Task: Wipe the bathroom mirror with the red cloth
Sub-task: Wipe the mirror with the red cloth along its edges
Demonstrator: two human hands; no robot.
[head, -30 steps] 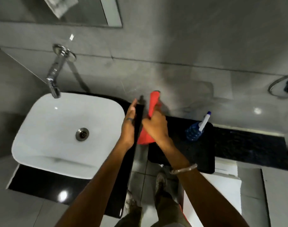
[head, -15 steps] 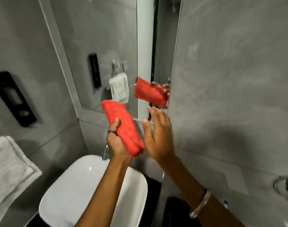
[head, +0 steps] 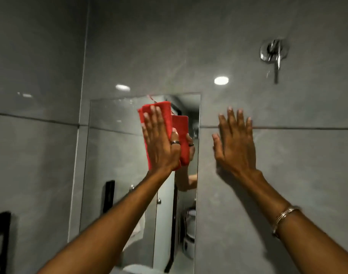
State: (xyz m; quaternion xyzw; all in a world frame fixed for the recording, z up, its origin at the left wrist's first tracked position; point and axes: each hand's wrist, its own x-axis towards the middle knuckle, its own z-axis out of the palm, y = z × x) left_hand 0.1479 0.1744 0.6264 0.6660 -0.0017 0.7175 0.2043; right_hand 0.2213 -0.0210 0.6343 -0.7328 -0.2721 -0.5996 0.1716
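Note:
A tall narrow mirror [head: 117, 159] is set into the grey tiled wall. My left hand [head: 161, 143], wearing a ring, presses the folded red cloth [head: 165, 115] flat against the mirror's upper right part, fingers spread over it. The cloth's reflection and the hand's reflection show just to the right. My right hand [head: 235, 141], with a bracelet on the wrist, lies flat and open on the grey wall right of the mirror, holding nothing.
A chrome wall fitting [head: 274, 51] sticks out of the wall at the upper right. A black holder [head: 0, 242] hangs on the left wall at the lower left. The mirror reflects a door, a black wall unit and a white fixture.
The view has swung up from the sink to the mirror. The cloth went from my right hand to my left, which now presses it on the glass. My right hand moved onto the wall.

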